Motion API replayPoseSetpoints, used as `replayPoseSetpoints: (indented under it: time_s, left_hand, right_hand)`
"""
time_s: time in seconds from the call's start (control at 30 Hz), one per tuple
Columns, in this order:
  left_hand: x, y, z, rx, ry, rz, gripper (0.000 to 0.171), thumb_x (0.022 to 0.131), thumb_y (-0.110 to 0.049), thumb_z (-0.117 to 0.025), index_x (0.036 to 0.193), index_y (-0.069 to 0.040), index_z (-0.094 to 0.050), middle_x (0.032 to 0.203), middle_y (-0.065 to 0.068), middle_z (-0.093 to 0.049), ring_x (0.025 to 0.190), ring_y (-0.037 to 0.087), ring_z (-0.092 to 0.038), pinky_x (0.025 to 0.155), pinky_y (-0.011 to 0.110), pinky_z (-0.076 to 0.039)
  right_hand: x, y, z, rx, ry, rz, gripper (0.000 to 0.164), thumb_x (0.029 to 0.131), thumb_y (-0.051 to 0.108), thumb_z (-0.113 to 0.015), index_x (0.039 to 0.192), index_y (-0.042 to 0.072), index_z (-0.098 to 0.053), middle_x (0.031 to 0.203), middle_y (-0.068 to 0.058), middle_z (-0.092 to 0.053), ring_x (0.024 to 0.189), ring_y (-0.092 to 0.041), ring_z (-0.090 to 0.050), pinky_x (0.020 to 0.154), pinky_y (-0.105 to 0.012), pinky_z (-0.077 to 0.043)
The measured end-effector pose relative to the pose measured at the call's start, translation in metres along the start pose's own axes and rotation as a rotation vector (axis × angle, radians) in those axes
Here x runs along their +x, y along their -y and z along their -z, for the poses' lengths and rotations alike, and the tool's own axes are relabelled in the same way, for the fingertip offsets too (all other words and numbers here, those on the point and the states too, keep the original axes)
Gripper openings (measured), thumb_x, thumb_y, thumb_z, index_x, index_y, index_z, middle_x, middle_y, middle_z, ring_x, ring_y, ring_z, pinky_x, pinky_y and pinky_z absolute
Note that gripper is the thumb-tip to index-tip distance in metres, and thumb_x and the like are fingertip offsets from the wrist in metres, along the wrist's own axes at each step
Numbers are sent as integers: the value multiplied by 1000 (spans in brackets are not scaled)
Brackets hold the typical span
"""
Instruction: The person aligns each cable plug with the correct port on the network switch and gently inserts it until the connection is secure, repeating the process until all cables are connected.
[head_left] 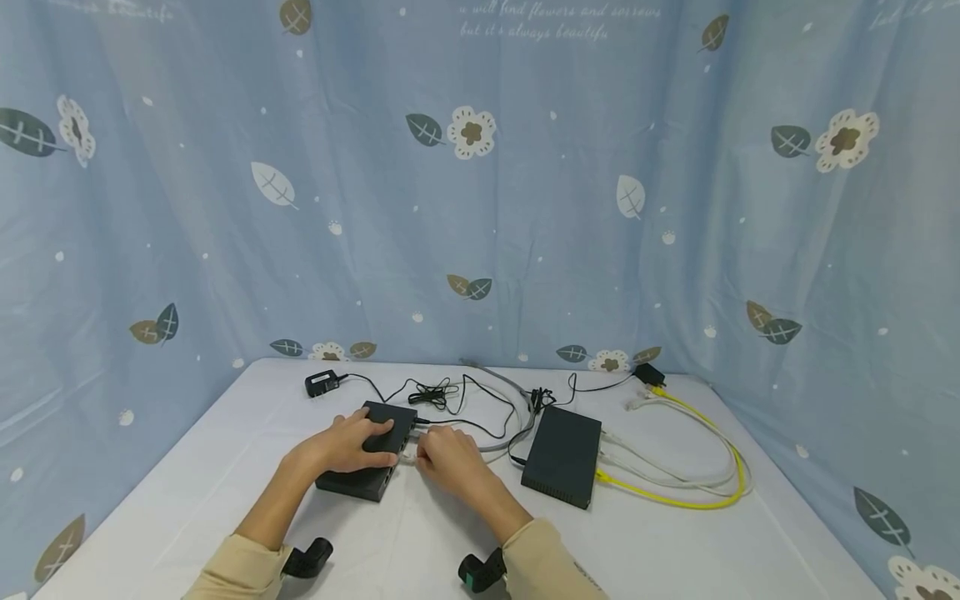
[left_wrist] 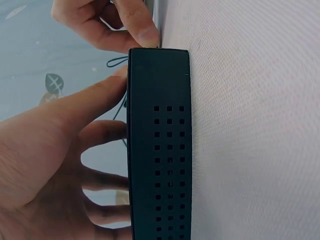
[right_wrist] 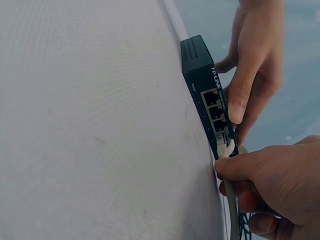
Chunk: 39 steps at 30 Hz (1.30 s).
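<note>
A black network switch (head_left: pixel 352 482) lies on the table at left of centre. My left hand (head_left: pixel 347 446) rests on its top with fingers spread, the thumb near the port edge. Its vented side (left_wrist: pixel 159 80) fills the middle of the left wrist view. My right hand (head_left: pixel 453 458) pinches the plug end of a pale Ethernet cable (right_wrist: pixel 231 200) between thumb and fingers. The clear plug (right_wrist: pixel 221 145) is right at a port in the row on the switch's face (right_wrist: pixel 197 82); several ports beside it hold no plug.
To the right stands a second black network switch (head_left: pixel 562 454) with white cables (head_left: pixel 675 479) and a yellow cable (head_left: pixel 697 505) attached. Black power adapters lie at back left (head_left: pixel 322 383) and back right (head_left: pixel 649 375). Thin black power cords (head_left: pixel 429 395) and a grey cable (head_left: pixel 510 382) run between the switches.
</note>
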<state>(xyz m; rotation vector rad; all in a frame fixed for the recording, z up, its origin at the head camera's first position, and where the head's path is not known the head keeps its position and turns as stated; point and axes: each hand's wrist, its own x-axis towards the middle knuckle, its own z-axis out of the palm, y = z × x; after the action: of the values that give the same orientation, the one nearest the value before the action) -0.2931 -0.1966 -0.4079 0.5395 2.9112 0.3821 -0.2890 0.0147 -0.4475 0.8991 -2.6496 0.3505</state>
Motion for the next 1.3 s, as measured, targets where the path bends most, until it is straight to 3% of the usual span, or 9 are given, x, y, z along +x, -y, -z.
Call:
replayPoseSetpoints:
  time_s: [0.33, 0.63, 0.8, 1.3]
  left_hand:
    - [2, -1, -1, 14, -9, -5, 77, 83, -57, -69, 142, -8, -53, 147, 40, -35, 134, 64, -29, 99, 78, -30]
    - [2, -3, 0, 11, 5, 10, 77, 84, -56, -69, 142, -8, -52, 148, 40, -33, 132, 67, -29, 98, 77, -31]
    - [-1, -3, 2, 16, 17, 38, 78, 84, -58, -68, 144, -12, -51, 150, 40, -30, 128, 71, -30, 98, 76, -33]
    - [-2, -2, 2, 6, 0, 35, 78, 83, -59, -69, 143, -12, -52, 149, 38, -35, 132, 65, -33, 100, 74, -33]
  right_hand:
    - [0, 1, 0, -7, -6, 4, 5, 86, 17, -73, 81, 18, -76, 78, 8, -65, 62, -2, -56, 48, -16, -38]
    - [1, 2, 0, -15, -1, -24, 6, 86, 19, -74, 80, 18, -75, 77, 8, -64, 61, -3, -55, 47, -17, -37]
    - [1, 3, 0, 4, 16, -40, 6, 86, 20, -74, 80, 18, -75, 77, 9, -64, 61, -2, -53, 48, -18, -38]
    - [2, 0, 8, 106, 73, -88, 7, 87, 24, -73, 85, 20, -79, 76, 10, -70, 62, -2, -58, 53, -20, -44]
